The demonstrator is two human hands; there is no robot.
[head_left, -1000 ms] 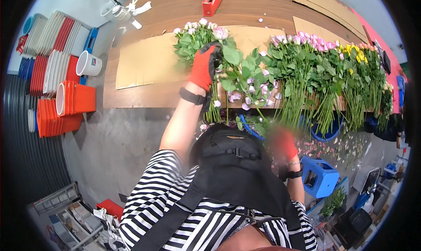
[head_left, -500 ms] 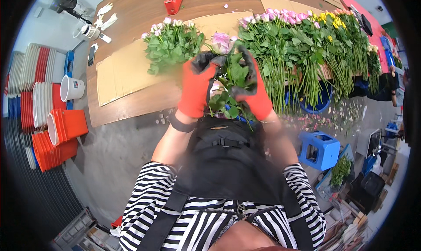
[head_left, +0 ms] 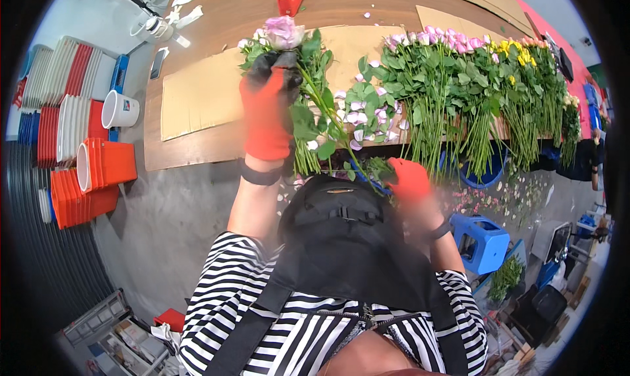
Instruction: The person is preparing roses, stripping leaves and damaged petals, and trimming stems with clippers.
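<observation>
One lilac-pink rose (head_left: 283, 33) is being held over the tabletop (head_left: 354, 8), left hand (head_left: 268, 113) pinching its stem (head_left: 326, 109) high up; right hand (head_left: 411, 180), grip unclear, is now sitting lower, seemingly leaving more stem exposed.

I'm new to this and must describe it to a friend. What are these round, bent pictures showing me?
No robot here: a person in red-and-black gloves works by hand. Every picture comes from one fisheye camera worn on the head, looking down, so straight edges bend. The left hand holds a pink rose just below its bloom; the right hand is near the lower stem, but I cannot tell exactly what it grips. On the wooden table lie cardboard, loose petals, and bunches of pink roses and yellow flowers. Farther back is a red tape dispenser.
</observation>
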